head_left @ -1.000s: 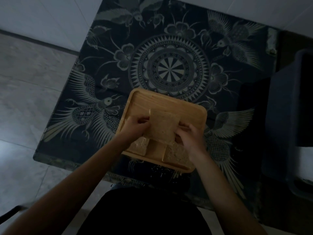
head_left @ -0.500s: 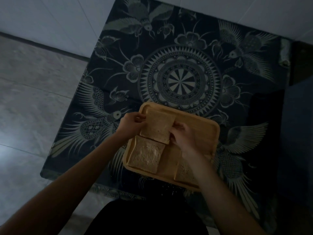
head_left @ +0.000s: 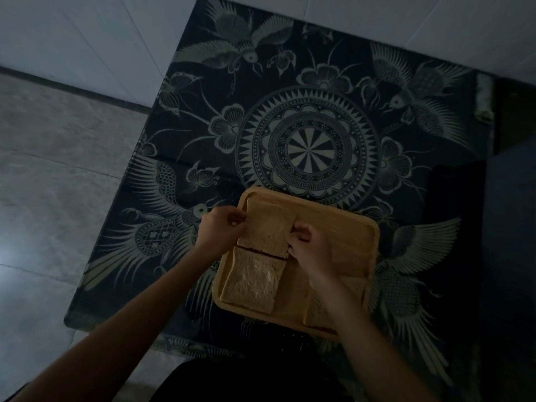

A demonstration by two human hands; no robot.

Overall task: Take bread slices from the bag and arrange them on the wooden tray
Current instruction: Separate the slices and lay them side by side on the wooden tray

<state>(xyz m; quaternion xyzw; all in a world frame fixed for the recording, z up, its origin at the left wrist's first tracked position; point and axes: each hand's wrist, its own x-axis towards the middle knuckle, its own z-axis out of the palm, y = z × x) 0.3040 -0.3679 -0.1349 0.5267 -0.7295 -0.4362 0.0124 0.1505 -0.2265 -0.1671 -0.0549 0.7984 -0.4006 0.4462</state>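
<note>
From the head camera I look straight down in dim light at a wooden tray [head_left: 345, 227], pale, rectangular, with rounded corners and a raised rim, lying on a dark tablecloth [head_left: 307, 146] printed with a round medallion, birds and flowers.

The bread slice being placed [head_left: 268, 227] sits in the tray's far left corner. It is squarish, tan, with a slightly darker crust edge, and looks flat or nearly flat on the tray floor. My left hand [head_left: 222, 229] pinches its left edge with curled fingertips; my right hand [head_left: 309, 245] grips its right edge near the lower corner, fingers bent over it. Both hands are closed on this same slice.

Just below it, with a thin dark gap between them, a second slice [head_left: 252, 282] lies flat in the near left part of the tray. Its face is paler and mottled, its crust showing along the left and bottom edges. A third slice [head_left: 319, 311] lies in the near right part, mostly hidden under my right forearm, so I cannot tell its full outline.

The far right part of the tray shows bare wood. I cannot see the bag.
</note>
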